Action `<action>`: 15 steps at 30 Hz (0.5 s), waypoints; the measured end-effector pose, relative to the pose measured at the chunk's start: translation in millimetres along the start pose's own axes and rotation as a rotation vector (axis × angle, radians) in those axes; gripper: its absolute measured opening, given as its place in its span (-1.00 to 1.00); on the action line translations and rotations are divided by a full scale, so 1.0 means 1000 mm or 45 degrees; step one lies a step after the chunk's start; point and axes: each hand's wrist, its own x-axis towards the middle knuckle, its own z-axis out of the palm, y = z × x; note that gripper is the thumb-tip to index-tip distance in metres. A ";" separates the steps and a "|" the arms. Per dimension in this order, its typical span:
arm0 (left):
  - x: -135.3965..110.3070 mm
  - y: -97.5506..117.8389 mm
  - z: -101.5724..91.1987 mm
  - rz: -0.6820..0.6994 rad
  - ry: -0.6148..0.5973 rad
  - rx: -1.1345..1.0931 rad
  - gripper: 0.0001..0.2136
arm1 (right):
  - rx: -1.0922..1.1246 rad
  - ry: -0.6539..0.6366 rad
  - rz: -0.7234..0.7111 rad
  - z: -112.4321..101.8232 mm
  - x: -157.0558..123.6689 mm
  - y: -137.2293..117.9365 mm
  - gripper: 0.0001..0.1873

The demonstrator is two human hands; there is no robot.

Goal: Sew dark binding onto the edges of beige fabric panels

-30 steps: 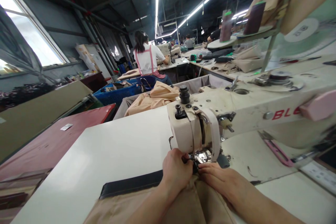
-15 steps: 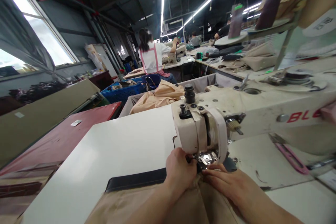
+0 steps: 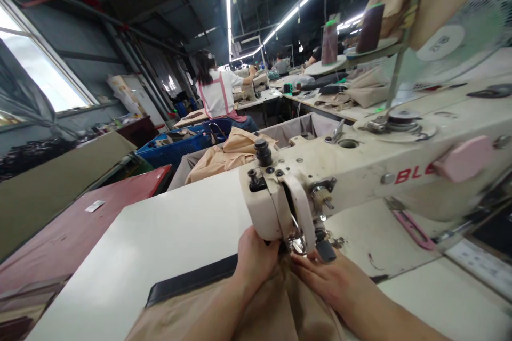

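Observation:
A cream sewing machine stands on a white table. Tan fabric with a dark strip along its edge lies under the needle area. My left hand is closed on the fabric just left of the presser foot. Just right of the foot, my right hand lies on the fabric with its fingers stretched toward it, pressing the cloth down.
A red table stands to the left. Behind the machine are a grey bin holding tan cloth and a blue crate. A person in a white top sits at another machine further back. A fan stands at upper right.
The view has shifted a little; the machine head sits further left in the picture. Both hands stay at the presser foot on the tan fabric.

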 end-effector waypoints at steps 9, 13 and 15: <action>0.000 -0.004 0.005 0.028 0.053 -0.019 -0.85 | 0.018 0.022 0.059 -0.004 0.002 -0.008 -0.66; 0.002 -0.003 -0.013 0.018 0.022 -0.012 -0.85 | 0.092 -0.031 0.116 -0.022 0.003 -0.011 -0.75; 0.003 -0.001 -0.036 -0.022 0.030 0.026 -0.91 | 0.099 -0.011 0.163 -0.024 0.000 -0.009 -0.65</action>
